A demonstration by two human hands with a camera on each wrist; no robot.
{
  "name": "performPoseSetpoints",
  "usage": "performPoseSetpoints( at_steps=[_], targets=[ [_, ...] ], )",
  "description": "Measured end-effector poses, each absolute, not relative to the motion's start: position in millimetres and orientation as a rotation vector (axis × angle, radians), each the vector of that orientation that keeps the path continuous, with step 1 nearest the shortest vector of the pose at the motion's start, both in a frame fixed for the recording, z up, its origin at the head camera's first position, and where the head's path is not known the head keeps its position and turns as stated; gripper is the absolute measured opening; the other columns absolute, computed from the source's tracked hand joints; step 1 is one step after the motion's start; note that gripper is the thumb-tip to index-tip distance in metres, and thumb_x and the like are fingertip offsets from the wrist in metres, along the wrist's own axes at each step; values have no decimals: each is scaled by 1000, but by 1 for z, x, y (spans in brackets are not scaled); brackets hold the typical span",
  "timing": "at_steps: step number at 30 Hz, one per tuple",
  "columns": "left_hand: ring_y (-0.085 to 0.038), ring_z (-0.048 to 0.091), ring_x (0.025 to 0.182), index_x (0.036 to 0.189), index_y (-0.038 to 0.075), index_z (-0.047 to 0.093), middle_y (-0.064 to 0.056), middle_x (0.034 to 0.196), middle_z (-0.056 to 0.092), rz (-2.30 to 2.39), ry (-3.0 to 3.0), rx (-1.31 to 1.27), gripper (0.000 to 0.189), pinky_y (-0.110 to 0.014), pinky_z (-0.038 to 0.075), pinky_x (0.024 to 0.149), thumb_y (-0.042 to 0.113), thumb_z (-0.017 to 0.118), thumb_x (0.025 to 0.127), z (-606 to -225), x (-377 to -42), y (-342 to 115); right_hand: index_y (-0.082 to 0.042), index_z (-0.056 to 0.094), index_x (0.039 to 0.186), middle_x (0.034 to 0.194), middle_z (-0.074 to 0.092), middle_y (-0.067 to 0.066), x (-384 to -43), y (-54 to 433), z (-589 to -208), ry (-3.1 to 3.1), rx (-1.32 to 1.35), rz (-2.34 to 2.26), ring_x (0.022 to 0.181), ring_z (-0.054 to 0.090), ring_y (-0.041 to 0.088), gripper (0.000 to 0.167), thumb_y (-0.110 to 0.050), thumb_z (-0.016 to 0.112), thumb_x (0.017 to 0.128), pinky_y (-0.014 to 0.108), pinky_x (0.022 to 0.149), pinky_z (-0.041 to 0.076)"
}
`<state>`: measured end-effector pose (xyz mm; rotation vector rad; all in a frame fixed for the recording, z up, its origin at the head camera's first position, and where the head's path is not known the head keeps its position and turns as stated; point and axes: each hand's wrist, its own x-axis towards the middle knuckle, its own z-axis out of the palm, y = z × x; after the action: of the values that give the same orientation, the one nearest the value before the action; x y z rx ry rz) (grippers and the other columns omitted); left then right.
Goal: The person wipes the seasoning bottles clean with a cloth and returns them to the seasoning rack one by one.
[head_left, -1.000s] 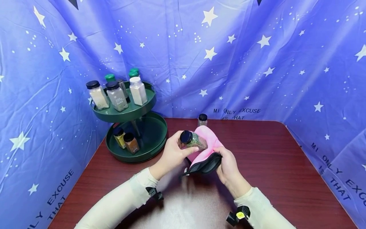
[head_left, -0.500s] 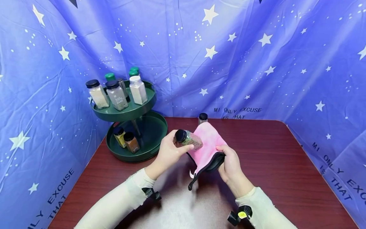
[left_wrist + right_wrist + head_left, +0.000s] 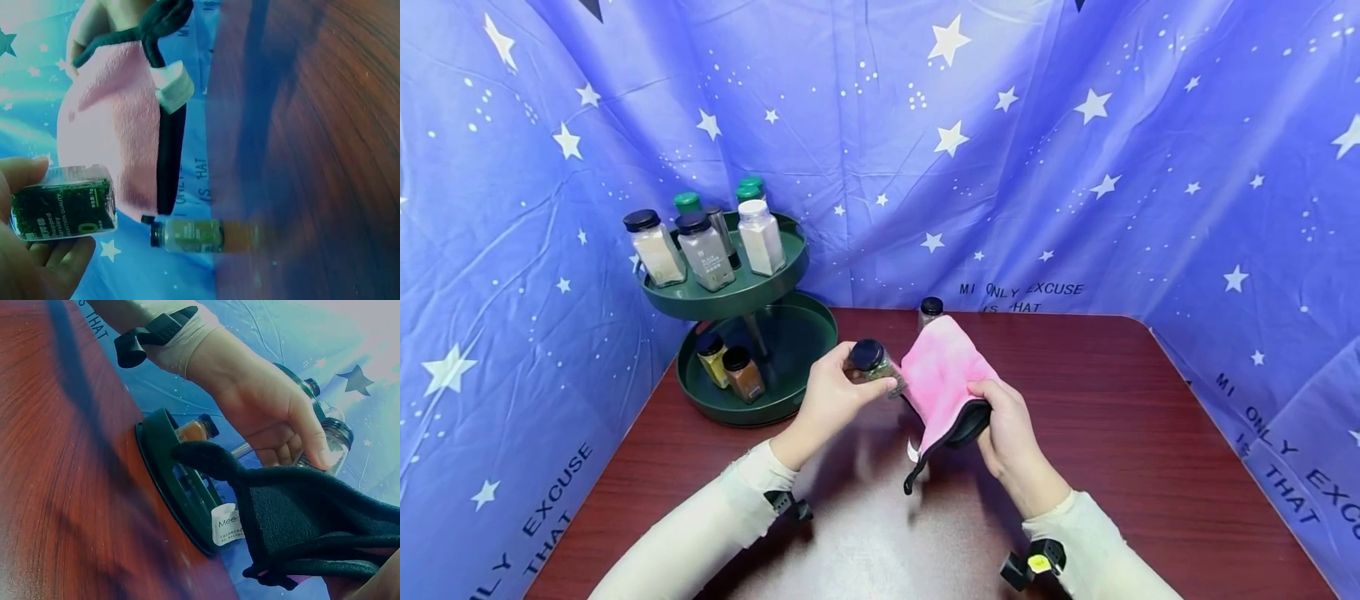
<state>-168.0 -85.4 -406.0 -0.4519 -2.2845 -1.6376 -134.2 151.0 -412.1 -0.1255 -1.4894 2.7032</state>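
Observation:
My left hand [image 3: 829, 398] grips a clear spice jar [image 3: 882, 370] of green flakes with a black lid, thumb across its side. In the left wrist view, the jar's label [image 3: 62, 215] reads chopped parsley. Tilted over the table, its lower end overlaps the left edge of a pink cloth [image 3: 942, 375] in the head view. My right hand [image 3: 1017, 443] holds that cloth by its black-trimmed near edge, thumb on the pink face. The dark underside [image 3: 294, 506] shows in the right wrist view, with a white tag [image 3: 226, 525] hanging from the trim.
A green two-tier rack [image 3: 730, 304] stands at the left. Several spice jars, such as a white-lidded one [image 3: 762, 239], fill its upper tray; yellow [image 3: 712, 360] and orange-brown [image 3: 743, 375] jars stand below. Behind the cloth is another black-lidded jar [image 3: 931, 310]. Starry blue curtains surround the table [image 3: 1150, 433].
My left hand has drawn the jar leftward, out from the folded cloth. The cloth has spread flatter and hangs from my right hand, which has barely moved.

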Motion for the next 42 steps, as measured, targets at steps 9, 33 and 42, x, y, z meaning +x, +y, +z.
performPoseSetpoints(
  at_steps=[9,33,42],
  targets=[
    [-14,55,69,102,9,69,-1,78,66,-1508,-2346,-299,42,-26,47,60,26,94,73,-409,-182,-103,-10,65,83,81,67,-2,-134,152,-414,-1506,-134,2694,74,64,9,28,6,44,94,24,70,55],
    [-26,66,86,104,7,66,-11,93,72,-1338,-2412,-37,39,-42,52,76,27,89,79,-419,-216,-145,-10,65,80,79,65,-3,-134,155,-414,-1549,-112,2655,72,63,8,29,6,46,93,23,67,54],
    [-37,65,103,118,0,63,-21,111,71,-1271,-2493,48,51,-51,52,90,29,85,82,-421,-219,-156,-11,66,78,77,64,-3,-134,157,-416,-1553,-130,2632,71,63,8,30,7,47,93,23,66,54]
  ],
)
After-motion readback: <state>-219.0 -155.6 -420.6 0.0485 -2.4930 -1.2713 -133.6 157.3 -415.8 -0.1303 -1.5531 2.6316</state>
